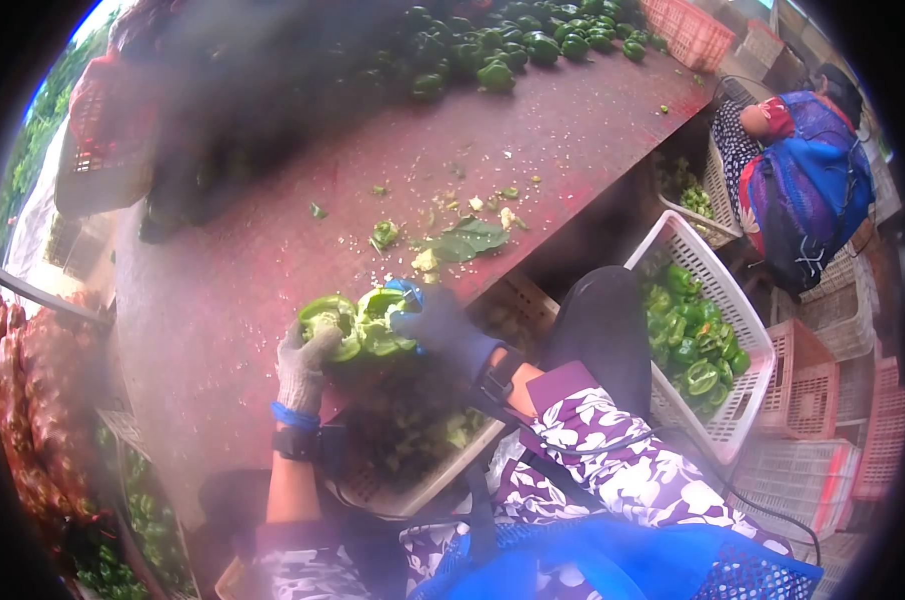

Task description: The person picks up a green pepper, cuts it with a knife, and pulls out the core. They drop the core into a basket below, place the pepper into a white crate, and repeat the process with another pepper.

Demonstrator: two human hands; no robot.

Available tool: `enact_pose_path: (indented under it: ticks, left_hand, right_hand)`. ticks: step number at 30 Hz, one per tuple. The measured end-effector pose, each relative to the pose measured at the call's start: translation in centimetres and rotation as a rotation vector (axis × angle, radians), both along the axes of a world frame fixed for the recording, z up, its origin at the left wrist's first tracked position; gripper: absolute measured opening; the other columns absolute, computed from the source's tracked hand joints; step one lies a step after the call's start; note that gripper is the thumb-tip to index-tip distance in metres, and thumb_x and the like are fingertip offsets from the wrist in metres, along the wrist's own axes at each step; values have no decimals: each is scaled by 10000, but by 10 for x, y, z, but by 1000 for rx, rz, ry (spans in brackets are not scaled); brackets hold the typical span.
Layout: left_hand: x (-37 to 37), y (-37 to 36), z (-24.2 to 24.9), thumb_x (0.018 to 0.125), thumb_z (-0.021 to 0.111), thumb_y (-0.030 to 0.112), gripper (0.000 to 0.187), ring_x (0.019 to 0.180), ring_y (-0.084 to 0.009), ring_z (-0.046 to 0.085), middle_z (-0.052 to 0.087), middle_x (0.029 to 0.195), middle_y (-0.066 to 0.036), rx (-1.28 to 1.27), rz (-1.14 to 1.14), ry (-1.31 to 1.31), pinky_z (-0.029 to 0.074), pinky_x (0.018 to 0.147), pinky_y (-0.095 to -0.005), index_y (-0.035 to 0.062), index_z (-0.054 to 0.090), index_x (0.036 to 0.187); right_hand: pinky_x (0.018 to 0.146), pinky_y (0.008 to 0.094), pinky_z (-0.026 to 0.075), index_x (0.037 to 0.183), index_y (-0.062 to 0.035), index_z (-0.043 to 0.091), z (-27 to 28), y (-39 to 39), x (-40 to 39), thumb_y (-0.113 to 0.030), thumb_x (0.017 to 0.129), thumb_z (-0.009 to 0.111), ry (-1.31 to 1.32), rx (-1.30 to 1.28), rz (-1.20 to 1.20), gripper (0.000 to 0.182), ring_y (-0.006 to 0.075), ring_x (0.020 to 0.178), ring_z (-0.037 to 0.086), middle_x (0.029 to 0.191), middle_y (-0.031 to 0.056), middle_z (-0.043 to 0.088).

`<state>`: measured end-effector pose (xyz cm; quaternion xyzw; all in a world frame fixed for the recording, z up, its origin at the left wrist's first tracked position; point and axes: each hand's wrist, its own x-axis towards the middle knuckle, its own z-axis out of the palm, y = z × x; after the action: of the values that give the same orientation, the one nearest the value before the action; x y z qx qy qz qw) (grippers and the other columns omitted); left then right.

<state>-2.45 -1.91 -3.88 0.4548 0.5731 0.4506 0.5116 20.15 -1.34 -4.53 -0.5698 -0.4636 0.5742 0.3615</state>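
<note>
A green bell pepper is split open over the near edge of the table, its pale inside facing up. My left hand [305, 366], in a light grey glove, is closed on the left pepper half [344, 315]. Wrapped in a dark blue glove, my right hand [439, 318] grips the right pepper half [381, 334], with bright blue showing at its fingers. The two halves sit side by side, edges close together. Just beyond them lie a pale seed core [426, 260], a green leaf [470, 240] and scattered seeds.
Whole green peppers [543, 50] are heaped along the far side of the red table [273, 230]. A white crate [763, 385] of opened peppers stands at my right, a crate [443, 480] of scraps below my hands. Another person [808, 180] sits at the right. Red net sacks [48, 400] are at left.
</note>
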Motion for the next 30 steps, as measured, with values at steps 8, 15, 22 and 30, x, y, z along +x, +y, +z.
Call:
enact_pose_path:
  ticks: [8,15,22,30]
  left_hand:
    - [-2,-12,-1,887,677,127,368,925,-187,672,682,1054,-80,-86,172,-429,572,795,-322,1,604,1225]
    - [-5,-13,0,927,649,150,343,917,-200,670,663,1076,-79,-58,112,-529,578,792,-334,18,595,1239]
    - [31,-29,28,923,674,172,382,905,-163,653,651,1065,-56,7,-7,-439,558,798,-300,7,580,1254]
    - [62,-38,69,847,723,136,496,936,-152,663,682,1058,-63,-103,-272,-359,555,820,-290,-23,575,1293]
  right_hand:
    - [540,280,524,1109,14,677,-7,1,-1,-74,836,725,426,-36,-141,291,126,703,642,867,64,688]
    - [533,235,503,1289,-34,563,64,-28,63,-129,906,678,691,244,-169,412,127,693,622,977,72,673]
    - [527,228,507,1356,-126,542,66,-13,101,-363,997,585,1424,79,-101,432,82,653,589,843,-9,649]
    - [453,238,470,1055,-68,697,32,-31,15,-302,947,682,531,94,4,258,57,566,586,754,-8,646]
